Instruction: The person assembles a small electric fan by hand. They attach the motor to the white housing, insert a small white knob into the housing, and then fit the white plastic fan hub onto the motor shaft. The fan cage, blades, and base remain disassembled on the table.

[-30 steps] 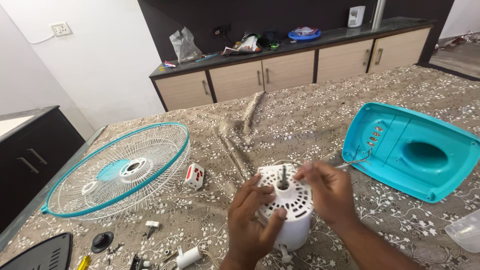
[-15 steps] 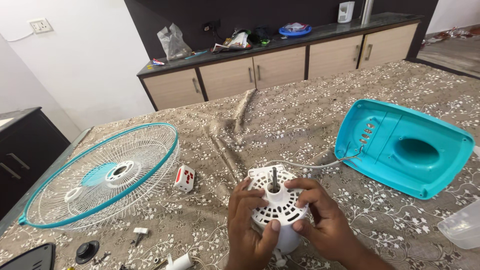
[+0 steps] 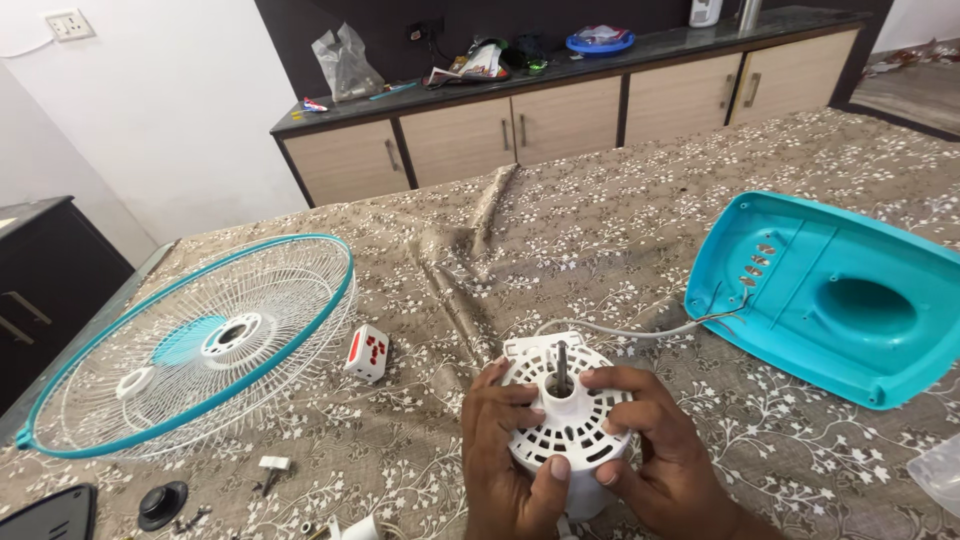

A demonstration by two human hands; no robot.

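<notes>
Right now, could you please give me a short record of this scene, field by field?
Left hand: grips the left side of the white fan motor housing
Right hand: grips its right side
Shaft: upright, at the housing's centre
Cable: runs from the housing to the turquoise base cover
Fan guard: lies flat at left
Switch block: between guard and housing
Surface: floral cloth

Your left hand (image 3: 505,455) and right hand (image 3: 660,450) are both bare: no gloves, rings or watch show. Your fingers (image 3: 515,393) have short, pale nails. Both wrists and the visible stretch of your right forearm are uncovered, with no sleeve in view.
</notes>
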